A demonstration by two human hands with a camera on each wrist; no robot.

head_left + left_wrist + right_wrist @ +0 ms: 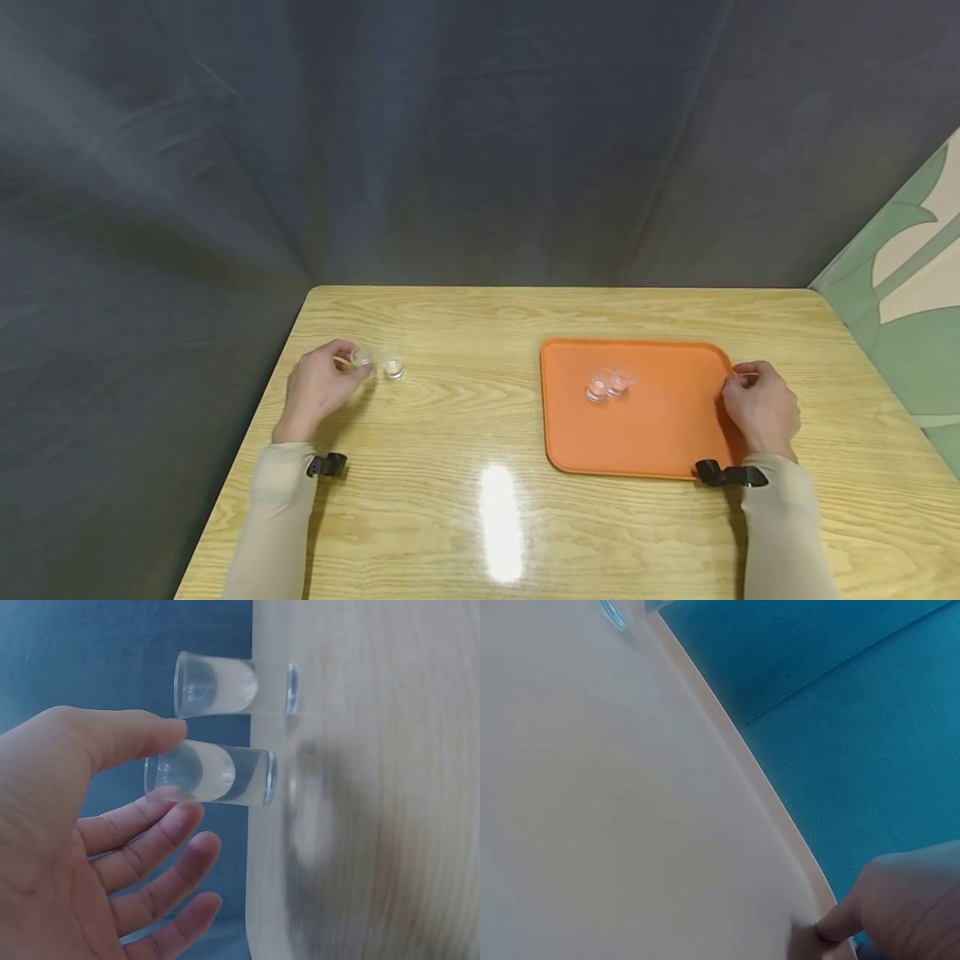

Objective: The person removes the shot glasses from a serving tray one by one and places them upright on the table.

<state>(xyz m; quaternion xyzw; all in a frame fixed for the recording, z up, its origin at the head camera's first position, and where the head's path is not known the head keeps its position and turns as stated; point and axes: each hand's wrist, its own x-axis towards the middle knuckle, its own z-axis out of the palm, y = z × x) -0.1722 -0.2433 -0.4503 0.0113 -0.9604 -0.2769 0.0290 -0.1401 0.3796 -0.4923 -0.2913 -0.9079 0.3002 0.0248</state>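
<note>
My left hand (318, 390) pinches a small clear shot glass (251, 778) near its rim, thumb on one side and fingertips on the other. The remaining fingers spread out, loosely bent. Right beside it, a second shot glass (393, 367) stands upright on the table. On the right, my right hand (763, 408) grips the right edge of an orange tray (645, 446), with the thumb over the rim. Two more shot glasses, a left one (597, 388) and a right one (620, 382), stand close together on the tray.
The wooden table (450, 417) carries everything, and a bright light reflection lies near its front middle. A dark curtain (480, 167) hangs behind and along the left. At the far right is a green leaf-patterned cloth (918, 333).
</note>
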